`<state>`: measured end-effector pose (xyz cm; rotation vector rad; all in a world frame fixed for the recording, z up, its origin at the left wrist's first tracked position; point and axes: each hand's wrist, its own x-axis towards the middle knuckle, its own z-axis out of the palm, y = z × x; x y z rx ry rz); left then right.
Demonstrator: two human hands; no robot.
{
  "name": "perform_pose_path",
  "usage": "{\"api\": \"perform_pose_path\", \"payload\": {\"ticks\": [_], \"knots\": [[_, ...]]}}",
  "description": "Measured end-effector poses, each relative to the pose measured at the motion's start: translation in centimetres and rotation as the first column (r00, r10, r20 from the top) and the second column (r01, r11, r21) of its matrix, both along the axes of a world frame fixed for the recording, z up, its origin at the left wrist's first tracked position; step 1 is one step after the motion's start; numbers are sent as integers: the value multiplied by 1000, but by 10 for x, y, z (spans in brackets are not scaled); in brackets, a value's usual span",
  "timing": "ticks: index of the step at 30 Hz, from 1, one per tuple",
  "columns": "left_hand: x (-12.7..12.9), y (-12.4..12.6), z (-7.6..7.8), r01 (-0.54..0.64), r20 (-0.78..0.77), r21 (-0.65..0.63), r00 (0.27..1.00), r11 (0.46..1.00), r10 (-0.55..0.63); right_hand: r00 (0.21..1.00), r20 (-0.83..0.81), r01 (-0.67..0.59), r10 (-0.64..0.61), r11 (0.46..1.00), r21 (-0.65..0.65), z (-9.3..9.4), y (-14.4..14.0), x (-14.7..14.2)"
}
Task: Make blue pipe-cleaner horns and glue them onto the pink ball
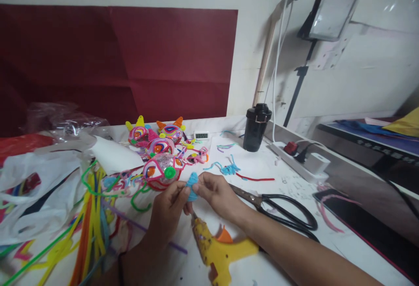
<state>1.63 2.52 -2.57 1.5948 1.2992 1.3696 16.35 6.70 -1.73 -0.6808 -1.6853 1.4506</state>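
Observation:
A small light-blue piece of coiled pipe cleaner (193, 182) is pinched between both hands above the white table. My left hand (170, 203) has it by the left side, thumb and fingers closed. From the right, my right hand (218, 192) closes its fingertips on the same piece. Just below the hands lies a yellow hot glue gun (219, 251), its nozzle pointing up toward them. Close behind are colourful fish-like pipe-cleaner figures (160, 170). A tangle of blue pipe cleaner (231, 169) sits past my right hand.
Black-handled scissors (281, 209) lie beyond my right forearm. A black bottle (257, 126), a power strip (299, 161) and a dark phone-like slab (363, 229) are on the right. Loose pipe cleaners (93, 220) and white plastic bags (42, 194) crowd the left. A small digital clock (201, 135) stands behind.

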Motion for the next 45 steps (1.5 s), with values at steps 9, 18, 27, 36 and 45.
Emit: {"api": "perform_pose_path", "payload": {"ticks": [9, 18, 27, 36, 45], "knots": [[1, -2, -2, -14, -42, -17, 999, 1000, 13, 986, 102, 122, -130, 989, 78, -6, 4, 2], [1, -2, 2, -5, -19, -47, 1000, 999, 4, 991, 89, 99, -103, 994, 49, 1, 0, 3], [5, -1, 11, 355, 616, -303, 781, 884, -103, 990, -74, -114, 118, 992, 59, 18, 16, 19], [3, 0, 9, 408, 655, -375, 752, 833, -73, 995, -91, -36, 35, 999, -10, 22, 16, 20], [-1, 3, 5, 123, 177, -188, 980, 974, -90, 996, 22, 83, -83, 996, -17, 18, 17, 16]]}}
